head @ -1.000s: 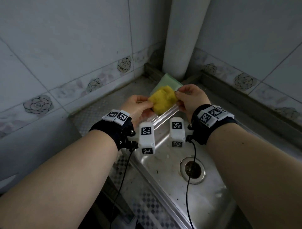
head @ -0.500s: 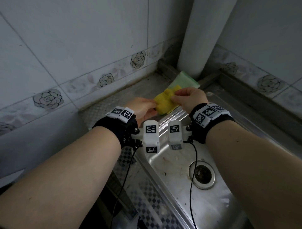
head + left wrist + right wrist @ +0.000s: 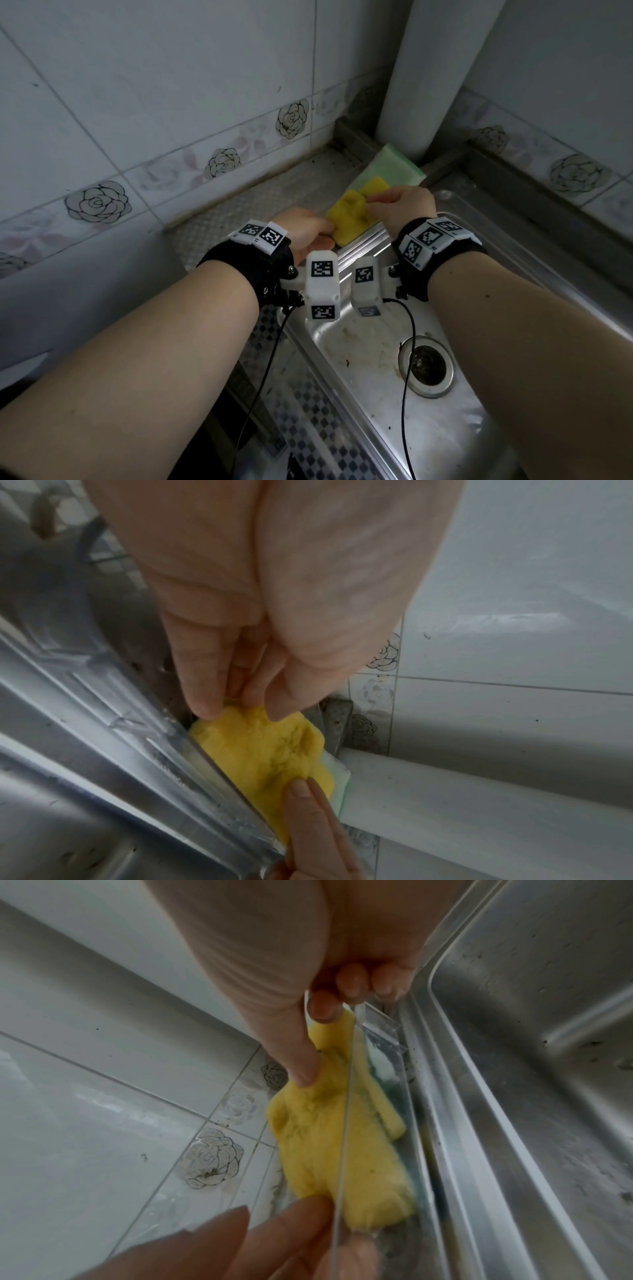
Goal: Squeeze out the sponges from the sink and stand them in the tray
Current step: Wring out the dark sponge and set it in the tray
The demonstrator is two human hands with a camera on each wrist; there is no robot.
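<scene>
We are standing the yellow sponge [image 3: 349, 214] in the clear tray [image 3: 387, 1031] behind the sink [image 3: 445, 428], left hand [image 3: 305, 233] and right hand [image 3: 404, 205] each pinching an end. Next, we judge, seat it upright beside the green sponge [image 3: 394, 168], then let go.

Brushed, stained steel sink [image 3: 428, 428]; clear glossy plastic tray [image 3: 387, 1031]; porous, crumpled yellow foam sponge [image 3: 349, 214]; glossy glazed wall tiles [image 3: 154, 85].

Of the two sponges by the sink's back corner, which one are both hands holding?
The yellow sponge: left hand and right hand pinch its ends. The pale green sponge stands untouched behind it, beside the white pipe.
</scene>
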